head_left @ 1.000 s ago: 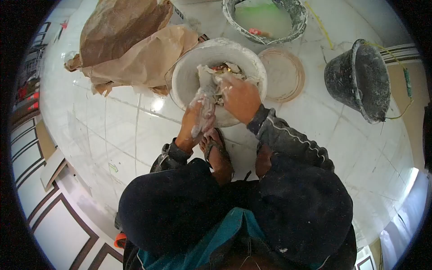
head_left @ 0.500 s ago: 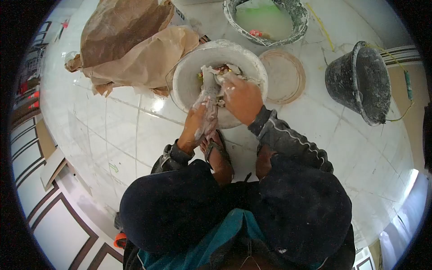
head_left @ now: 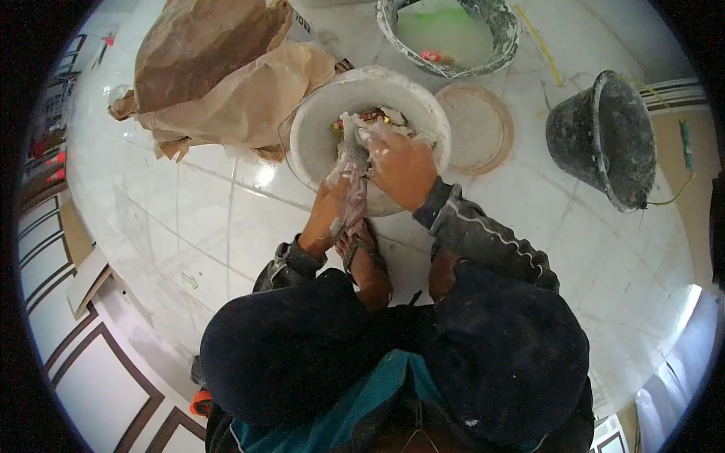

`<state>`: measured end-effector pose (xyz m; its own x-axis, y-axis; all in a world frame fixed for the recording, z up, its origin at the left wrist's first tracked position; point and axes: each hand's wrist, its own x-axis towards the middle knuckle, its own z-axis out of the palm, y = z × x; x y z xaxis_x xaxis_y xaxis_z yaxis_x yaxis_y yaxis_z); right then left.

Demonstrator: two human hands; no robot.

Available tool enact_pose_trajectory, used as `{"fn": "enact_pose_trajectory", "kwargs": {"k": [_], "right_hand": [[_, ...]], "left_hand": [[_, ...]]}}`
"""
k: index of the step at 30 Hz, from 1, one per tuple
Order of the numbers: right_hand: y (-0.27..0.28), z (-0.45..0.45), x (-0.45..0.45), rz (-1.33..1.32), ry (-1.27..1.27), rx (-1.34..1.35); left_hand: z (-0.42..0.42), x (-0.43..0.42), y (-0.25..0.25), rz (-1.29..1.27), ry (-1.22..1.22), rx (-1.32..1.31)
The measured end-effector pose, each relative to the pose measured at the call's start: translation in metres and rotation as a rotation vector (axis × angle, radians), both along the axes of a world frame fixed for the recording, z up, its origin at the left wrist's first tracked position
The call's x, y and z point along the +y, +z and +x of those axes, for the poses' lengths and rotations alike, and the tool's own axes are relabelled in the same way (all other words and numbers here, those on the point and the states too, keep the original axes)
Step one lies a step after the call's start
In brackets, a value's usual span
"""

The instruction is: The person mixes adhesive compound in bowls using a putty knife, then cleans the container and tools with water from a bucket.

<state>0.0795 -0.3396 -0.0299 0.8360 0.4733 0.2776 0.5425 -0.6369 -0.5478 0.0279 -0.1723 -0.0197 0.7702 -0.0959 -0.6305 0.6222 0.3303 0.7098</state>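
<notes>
Over the near part of a white bucket (head_left: 310, 132), my left hand (head_left: 336, 198) is closed around a whitish, wet, plastic-like bag (head_left: 355, 200) that hangs past the rim. My right hand (head_left: 400, 166) is closed at the bag's upper end, its fingertips smeared white. A grey, paste-coated part lies between the two hands; its exact shape is unclear. Deeper in the bucket, scraps and clumps (head_left: 370, 117) with red and yellow bits show behind my fingers.
Crumpled brown paper sacks (head_left: 234, 98) lie left of the bucket. A round lid (head_left: 476, 128) is to its right. Behind stands a black tub (head_left: 445, 34) of cloudy water. A tilted black bucket (head_left: 604, 140) is farther right, on white tiles (head_left: 196, 219).
The bag's upper end has narrowed between my hands, and more of the grey part shows. My right hand has shifted very slightly; both hands stay closed over the bucket.
</notes>
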Motion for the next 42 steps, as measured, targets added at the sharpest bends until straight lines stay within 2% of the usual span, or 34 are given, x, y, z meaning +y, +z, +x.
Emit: {"fn": "enact_pose_trajectory", "kwargs": {"k": [2, 3, 5, 6, 8, 9, 10, 12, 14, 15, 17, 19, 20, 24, 27, 29, 30, 32, 36, 39, 42], "right_hand": [[-0.004, 0.002, 0.0, 0.011, -0.055, -0.04], [0.005, -0.006, 0.003, 0.038, -0.007, -0.054], [0.006, -0.007, 0.004, 0.063, 0.039, -0.062], [0.002, 0.003, 0.003, 0.01, 0.011, 0.022], [-0.001, 0.006, 0.001, -0.045, -0.019, 0.096], [0.008, 0.001, 0.001, -0.065, -0.011, 0.114], [0.013, -0.001, 0.002, -0.083, -0.005, 0.136], [0.002, -0.004, 0.007, -0.044, -0.031, 0.116], [-0.007, 0.0, 0.005, -0.01, -0.044, 0.093], [-0.009, 0.007, 0.002, -0.029, -0.08, 0.02], [-0.01, 0.007, 0.002, -0.042, -0.12, -0.057], [0.009, -0.009, 0.007, 0.107, 0.02, -0.066], [0.018, -0.007, 0.005, -0.02, 0.027, 0.084], [0.01, 0.009, 0.0, -0.042, -0.049, 0.062], [0.009, 0.001, 0.003, 0.108, 0.029, -0.032], [0.003, 0.014, 0.0, -0.069, -0.056, 0.029], [0.004, 0.01, 0.0, -0.07, -0.057, 0.028], [0.009, 0.003, 0.0, 0.066, -0.033, -0.021], [0.002, 0.009, 0.001, -0.055, -0.055, 0.095], [-0.001, 0.011, -0.003, 0.015, -0.111, 0.056], [0.001, -0.001, 0.001, 0.078, -0.036, -0.058]], "left_hand": [[-0.003, -0.002, -0.003, -0.013, 0.019, 0.047], [-0.002, 0.002, -0.006, -0.011, 0.014, 0.046], [-0.004, 0.01, -0.011, -0.166, 0.022, -0.068], [-0.005, 0.004, -0.007, -0.168, 0.023, -0.067], [-0.003, -0.008, -0.002, 0.07, 0.097, 0.095], [-0.005, -0.003, -0.019, 0.071, 0.093, 0.088], [-0.012, 0.008, -0.05, 0.376, -0.066, -0.273], [-0.015, 0.018, -0.056, 0.673, -0.229, -0.633], [-0.011, 0.016, -0.024, -0.143, -0.081, -0.038], [-0.01, 0.014, -0.02, -0.143, -0.079, -0.04], [-0.007, 0.006, -0.015, 0.047, -0.113, 0.03], [-0.005, 0.0, 0.001, 0.074, -0.073, 0.01], [-0.004, -0.002, 0.004, 0.095, -0.025, -0.017], [-0.001, 0.003, -0.009, -0.004, -0.123, 0.059], [-0.007, 0.002, -0.013, 0.268, -0.123, -0.12], [-0.006, -0.001, -0.008, 0.12, -0.111, -0.014], [-0.005, -0.003, -0.001, 0.119, -0.112, -0.016], [-0.002, -0.004, 0.015, -0.09, -0.007, 0.137], [-0.004, 0.003, 0.004, -0.092, -0.016, 0.148], [0.0, 0.001, 0.005, -0.116, -0.08, 0.1], [0.003, 0.002, 0.009, -0.033, 0.051, 0.188]]}}
